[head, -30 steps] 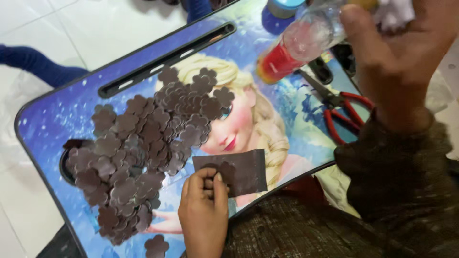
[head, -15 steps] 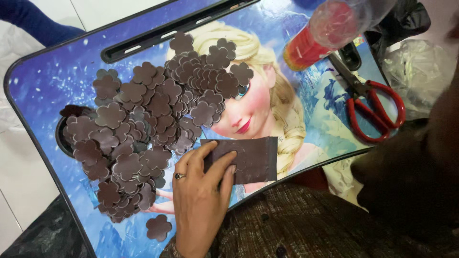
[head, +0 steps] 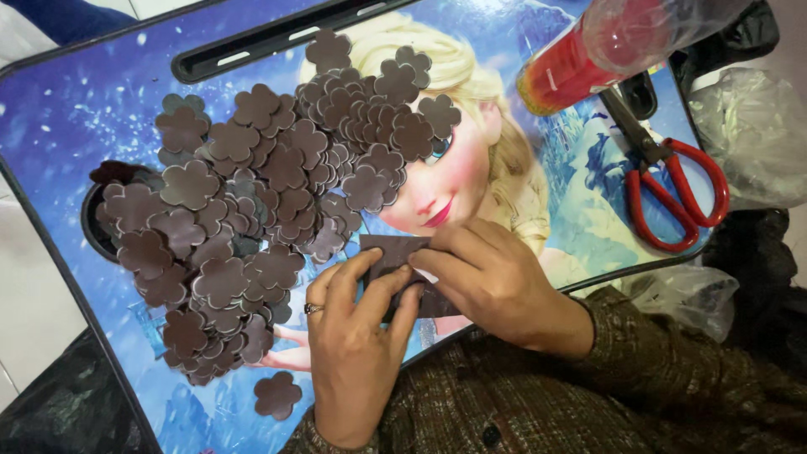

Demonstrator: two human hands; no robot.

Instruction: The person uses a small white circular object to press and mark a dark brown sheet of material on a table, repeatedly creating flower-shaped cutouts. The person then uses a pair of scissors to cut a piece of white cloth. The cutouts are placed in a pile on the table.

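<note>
Blue lap tray (head: 76, 118): both hands (head: 357, 345) (head: 496, 282) press brown sheet (head: 393, 250).

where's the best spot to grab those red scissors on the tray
By the red handle loops, coming from the tray's right edge. The scissors lie flat, loops toward that edge, with the dark blades running up under the red-capped bottle, which crowds the blade end.
</note>
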